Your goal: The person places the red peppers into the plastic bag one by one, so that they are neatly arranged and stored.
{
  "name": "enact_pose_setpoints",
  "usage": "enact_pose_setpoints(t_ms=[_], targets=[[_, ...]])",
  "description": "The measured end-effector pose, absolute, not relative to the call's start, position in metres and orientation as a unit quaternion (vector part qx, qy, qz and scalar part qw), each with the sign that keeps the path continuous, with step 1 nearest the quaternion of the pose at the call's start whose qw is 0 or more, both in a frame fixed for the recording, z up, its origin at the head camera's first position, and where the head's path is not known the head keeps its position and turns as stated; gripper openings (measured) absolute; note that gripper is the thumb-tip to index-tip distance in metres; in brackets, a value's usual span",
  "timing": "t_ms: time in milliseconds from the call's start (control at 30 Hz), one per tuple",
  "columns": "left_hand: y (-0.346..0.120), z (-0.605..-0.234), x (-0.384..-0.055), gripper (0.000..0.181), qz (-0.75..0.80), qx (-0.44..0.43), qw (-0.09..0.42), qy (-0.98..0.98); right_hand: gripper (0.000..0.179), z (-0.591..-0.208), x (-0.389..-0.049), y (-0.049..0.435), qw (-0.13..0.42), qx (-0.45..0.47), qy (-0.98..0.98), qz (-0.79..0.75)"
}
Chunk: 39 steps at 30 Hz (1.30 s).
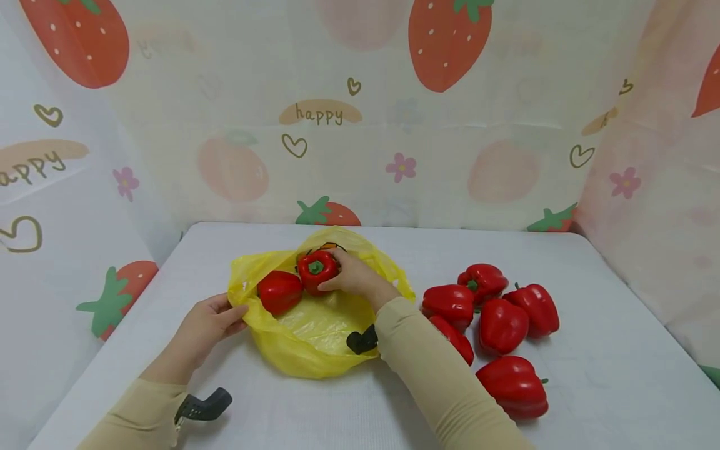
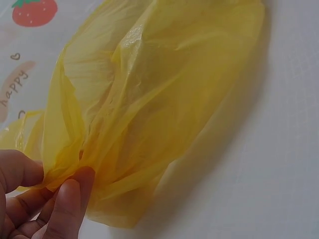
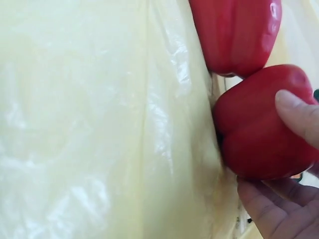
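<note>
A yellow plastic bag (image 1: pixel 315 365) lies spread wide at its mouth on the table. My left hand (image 1: pixel 209 326) pinches the bag's left edge between thumb and fingers, and the left wrist view shows the gathered yellow plastic (image 2: pixel 149 99) there. Inside the bag, my right hand (image 1: pixel 357 275) grips a red bell pepper (image 1: pixel 318 269) with its green stem facing the head camera. In the right wrist view, thumb and fingers hold that pepper (image 3: pixel 269 124) from opposite sides. Another red bell pepper (image 1: pixel 279 292) sits in the bag just left of it, close against it.
Several red bell peppers (image 1: pixel 503 326) lie in a loose group on the white table (image 1: pixel 607 375) to the right of the bag. One (image 1: pixel 514 387) is nearer the front. A fabric backdrop (image 1: pixel 439 131) with strawberry prints stands behind and at both sides.
</note>
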<state>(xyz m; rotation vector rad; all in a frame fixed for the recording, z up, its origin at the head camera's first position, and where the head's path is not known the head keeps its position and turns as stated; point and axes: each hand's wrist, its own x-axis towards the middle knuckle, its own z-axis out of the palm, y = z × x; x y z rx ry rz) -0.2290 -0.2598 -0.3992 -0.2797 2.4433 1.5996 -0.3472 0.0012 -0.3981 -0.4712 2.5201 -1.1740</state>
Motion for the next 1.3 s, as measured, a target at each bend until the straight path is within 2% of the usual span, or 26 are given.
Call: enact_pose_setpoints(t_ms=[233,867,1300], targets=[[-0.259,-0.397,-0.226,0.059,0.542,-0.094,0.101,0.829,0.074,-0.391,-0.349,0.004,0.149,-0.154,0.902,-0.375],[-0.258,-0.399,-0.227,0.060,0.548,-0.092,0.100,0.825,0.055,-0.348,-0.345,0.033,0.153,-0.175,0.863,-0.448],[-0.254,-0.398,-0.228,0.058,0.542,-0.101,0.106,0.828,0.055,-0.315,-0.341,0.059,0.158,-0.215,0.852,-0.451]])
